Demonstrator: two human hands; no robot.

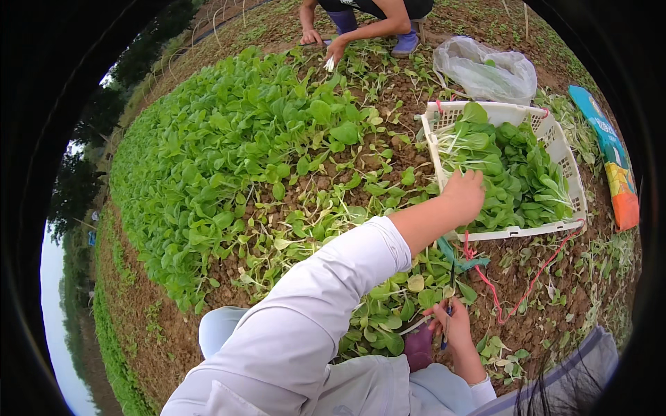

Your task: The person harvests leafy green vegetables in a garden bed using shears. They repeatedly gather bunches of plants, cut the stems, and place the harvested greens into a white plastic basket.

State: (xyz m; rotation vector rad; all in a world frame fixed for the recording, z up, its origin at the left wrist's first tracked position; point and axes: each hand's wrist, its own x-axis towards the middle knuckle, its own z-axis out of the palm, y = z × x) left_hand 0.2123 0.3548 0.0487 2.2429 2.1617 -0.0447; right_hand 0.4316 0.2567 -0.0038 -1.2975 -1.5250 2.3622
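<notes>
- So the leafy greens are in the white plastic basket, off to the right, right under and just past the fingertips of the left hand.
- Left hand's the near one by a mile; the right hand is down below the basket, well apart from it.
- Long axis: the bunch by the hand has pale stems toward the basket's left wall, leaves fanning up and right, so it lies kinda slantwise.
- Left fingers look bent and close together, pointing into the leaves. Can't tell if they're pinching anything, tips are lost in the green.
- Right fingers are wrapped around a slim knife, blade pointing up toward the basket.
- Looks-wise: broad, rounded, glossy leaves, brighter at left, darker in the middle, thin whitish stems.
- Around it: red cord below the basket, clear plastic bag behind, blue-and-orange packet to the right.
- Further out, a thick bed of growing plants at left, and a co-worker's hand up top with pale stems.
</notes>
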